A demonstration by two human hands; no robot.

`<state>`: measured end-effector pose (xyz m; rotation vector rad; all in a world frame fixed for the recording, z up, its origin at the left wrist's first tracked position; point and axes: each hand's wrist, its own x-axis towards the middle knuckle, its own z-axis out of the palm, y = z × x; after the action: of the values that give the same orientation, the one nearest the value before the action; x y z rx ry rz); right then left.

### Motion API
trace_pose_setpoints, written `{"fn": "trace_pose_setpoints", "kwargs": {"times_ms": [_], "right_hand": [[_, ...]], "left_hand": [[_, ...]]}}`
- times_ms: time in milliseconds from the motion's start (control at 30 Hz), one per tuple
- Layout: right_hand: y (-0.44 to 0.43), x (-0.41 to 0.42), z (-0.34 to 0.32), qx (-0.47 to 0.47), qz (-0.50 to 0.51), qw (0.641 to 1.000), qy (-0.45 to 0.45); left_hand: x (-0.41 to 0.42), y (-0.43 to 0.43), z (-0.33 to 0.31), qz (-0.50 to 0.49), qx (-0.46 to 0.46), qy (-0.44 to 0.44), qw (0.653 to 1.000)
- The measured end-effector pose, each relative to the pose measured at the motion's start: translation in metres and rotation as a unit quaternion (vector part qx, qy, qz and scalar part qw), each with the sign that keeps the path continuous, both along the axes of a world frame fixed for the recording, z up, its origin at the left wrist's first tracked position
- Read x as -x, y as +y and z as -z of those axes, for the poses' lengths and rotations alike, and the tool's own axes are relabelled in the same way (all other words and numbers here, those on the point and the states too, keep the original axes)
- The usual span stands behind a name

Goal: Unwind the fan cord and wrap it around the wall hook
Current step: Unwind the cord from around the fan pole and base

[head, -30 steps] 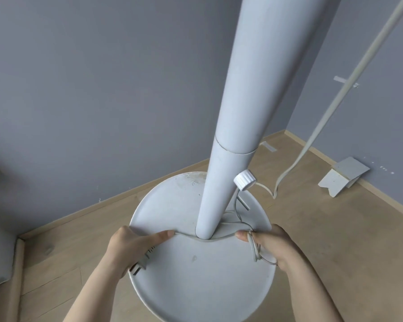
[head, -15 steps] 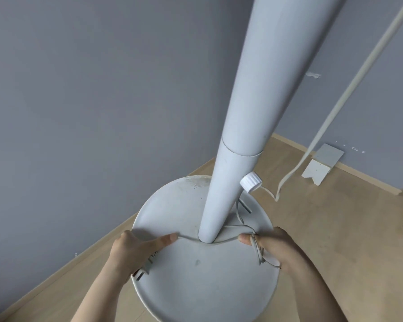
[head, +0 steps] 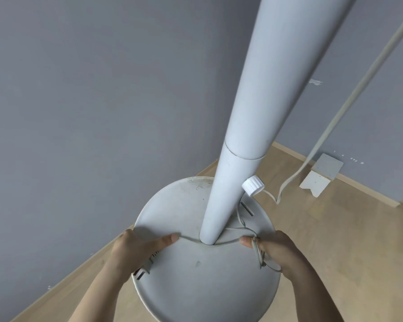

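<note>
the thin white fan cord (head: 187, 238) lies in a slack curve round the foot of the tall white fan pole (head: 228, 201), low over the round white base disc (head: 196, 293). the left hand (head: 137, 249) curls round its plug end (head: 144, 269), forefinger stretched along the cord. the right hand (head: 275, 249) grips several gathered loops. pulling both ends toward the body would likely cinch the cord on the pole and rock the fan. the loops could also tangle, or catch the ribbed white knob (head: 253, 186).
</note>
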<state>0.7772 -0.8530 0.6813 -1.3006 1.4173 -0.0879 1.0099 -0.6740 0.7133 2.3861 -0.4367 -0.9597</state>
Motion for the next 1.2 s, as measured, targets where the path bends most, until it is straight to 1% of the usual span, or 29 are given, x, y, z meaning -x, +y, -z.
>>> {"fn": "trace_pose_setpoints", "kwargs": {"times_ms": [300, 500, 700, 833, 900, 1067, 1200], "right_hand": [[-0.11, -0.073, -0.013, 0.009, 0.01, 1.0, -0.003], [-0.161, -0.107, -0.017, 0.003, 0.014, 1.0, -0.027], [-0.214, -0.146, -0.01, 0.01, 0.077, 0.997, -0.03], [-0.25, -0.175, -0.009, 0.003, 0.13, 0.991, -0.044], [-0.265, -0.187, -0.011, -0.001, 0.14, 0.989, -0.047], [-0.298, -0.209, -0.016, -0.006, 0.174, 0.983, -0.057], [-0.326, -0.213, -0.015, -0.008, 0.19, 0.979, -0.069]], "left_hand": [[-0.077, -0.113, -0.006, 0.013, 0.026, -0.013, 0.999], [-0.122, -0.175, -0.002, 0.02, 0.031, 0.004, 0.999], [-0.171, -0.248, 0.001, 0.041, 0.04, 0.028, 0.998], [-0.212, -0.302, -0.003, 0.076, 0.048, 0.015, 0.996], [-0.229, -0.328, -0.009, 0.099, 0.044, -0.001, 0.994], [-0.261, -0.388, -0.012, 0.136, 0.049, -0.01, 0.989], [-0.269, -0.428, -0.009, 0.145, 0.048, 0.007, 0.988]]}}
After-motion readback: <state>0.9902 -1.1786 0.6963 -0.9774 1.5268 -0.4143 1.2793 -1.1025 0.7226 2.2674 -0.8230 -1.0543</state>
